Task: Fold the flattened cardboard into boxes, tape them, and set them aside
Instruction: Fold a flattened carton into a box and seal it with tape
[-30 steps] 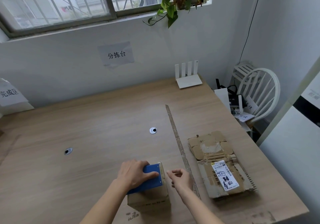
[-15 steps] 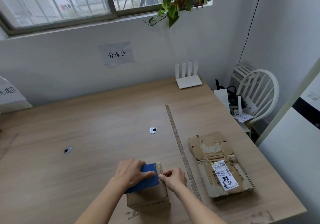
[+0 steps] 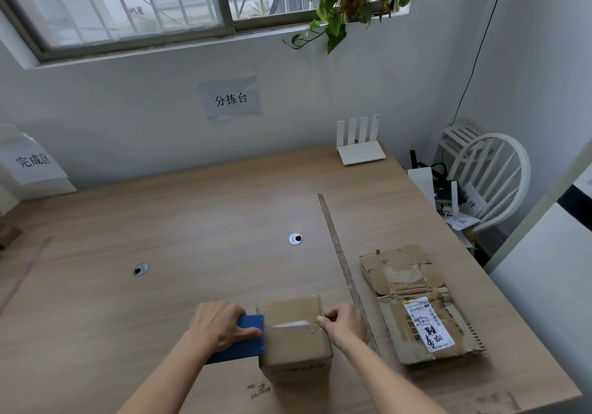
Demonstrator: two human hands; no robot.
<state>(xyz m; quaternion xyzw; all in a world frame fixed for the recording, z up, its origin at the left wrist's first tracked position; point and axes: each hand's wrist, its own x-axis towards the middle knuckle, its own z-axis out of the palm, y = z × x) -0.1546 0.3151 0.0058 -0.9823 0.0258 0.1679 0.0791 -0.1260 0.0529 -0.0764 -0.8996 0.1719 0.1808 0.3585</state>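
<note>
A small folded cardboard box (image 3: pixel 294 343) stands on the wooden table (image 3: pixel 192 221) near its front edge. My left hand (image 3: pixel 221 324) grips a blue tape dispenser (image 3: pixel 240 341) at the box's left edge. A strip of clear tape (image 3: pixel 293 327) runs across the box top. My right hand (image 3: pixel 342 322) pinches the tape end at the box's right edge. A stack of flattened cardboard (image 3: pixel 416 304) with a white shipping label lies to the right.
A thin strip (image 3: pixel 342 263) runs along the table between the box and the flat stack. A white router (image 3: pixel 360 147) stands at the back edge, with a white chair (image 3: pixel 490 179) beyond the right side. Two cable holes (image 3: pixel 295 239) sit mid-table. A paper sign (image 3: pixel 33 167) leans far left.
My left hand has drawn the dispenser leftward across the box top, laying tape. My right hand came in and took hold of the tape end at the right edge.
</note>
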